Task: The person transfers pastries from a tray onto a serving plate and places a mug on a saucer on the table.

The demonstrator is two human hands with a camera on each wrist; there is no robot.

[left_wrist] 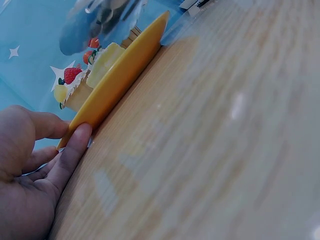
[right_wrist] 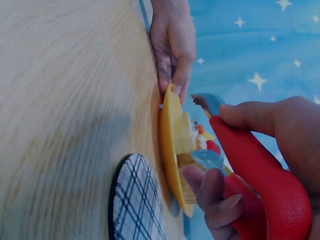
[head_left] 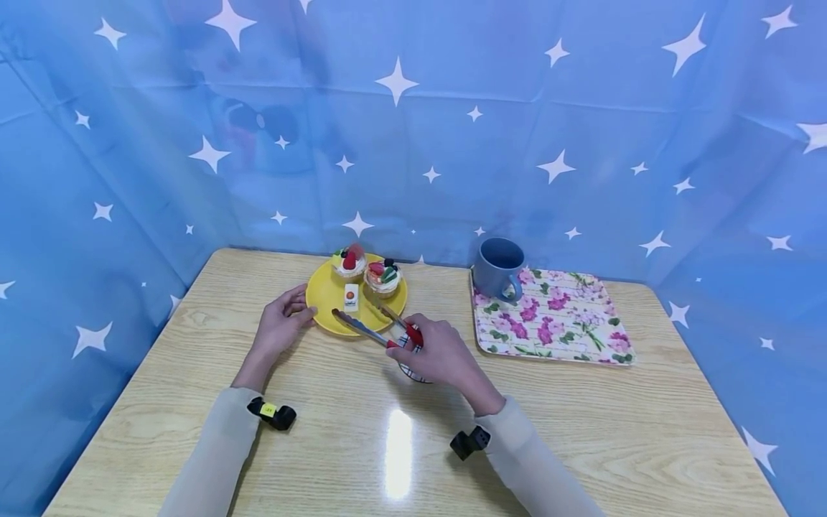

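On the left, a round yellow plate (head_left: 323, 291) holds two cream cupcakes topped with fruit, one further back (head_left: 349, 264) and one to the right (head_left: 382, 278). In front of them on the plate is a small white cake piece (head_left: 351, 297). My left hand (head_left: 281, 322) pinches the plate's left rim between thumb and fingers, as the left wrist view (left_wrist: 45, 165) shows. My right hand (head_left: 446, 353) grips red-handled metal tongs (head_left: 363, 329). The tongs' arms are spread apart over the plate's front right part, around nothing.
A round plaid coaster (head_left: 413, 373) lies partly under my right hand, in front of the plate. To the right, a blue-grey mug (head_left: 494, 276) stands on the left back corner of a floral tray (head_left: 562, 323). A blue star-patterned curtain (head_left: 426, 129) hangs behind the table.
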